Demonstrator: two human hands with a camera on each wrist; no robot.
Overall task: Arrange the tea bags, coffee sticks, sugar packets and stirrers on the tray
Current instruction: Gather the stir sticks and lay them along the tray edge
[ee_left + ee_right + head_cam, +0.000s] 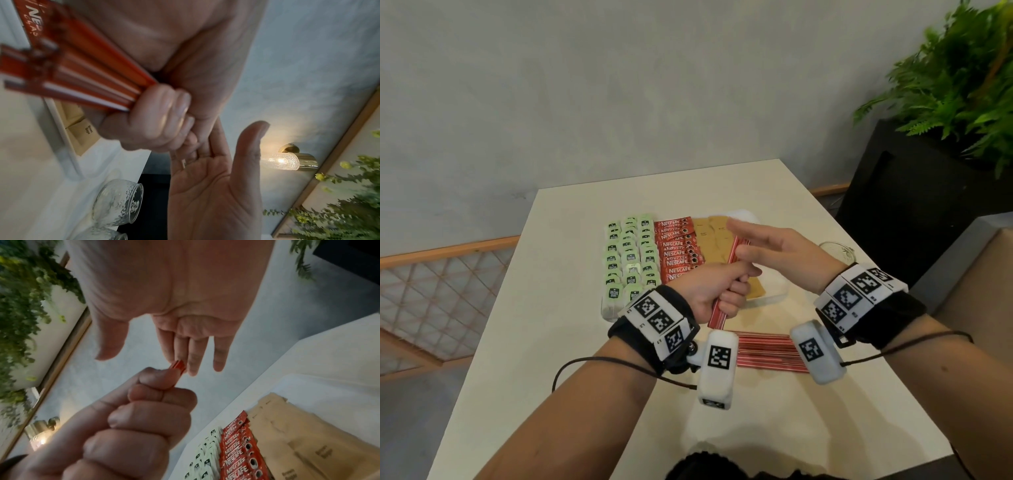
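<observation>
Tea bags (630, 253), coffee sticks (677, 246) and sugar packets (717, 240) are sitting in rows on the tray (774, 294). Left hand (709, 291) is fisting a stirrer bundle (717, 313) above it; right hand (777, 253) is flat, fingers squaring the top ends. Stirrer step underway; next probably calls for laying the bundle in the tray's free right strip, more stirrers (763, 351) waiting on the tabletop (571, 308).

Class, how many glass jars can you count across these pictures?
2. Both stand side by side on the table right of the tray: one jar in full, the other jar cut off by the picture's edge. Others may be hidden.
</observation>
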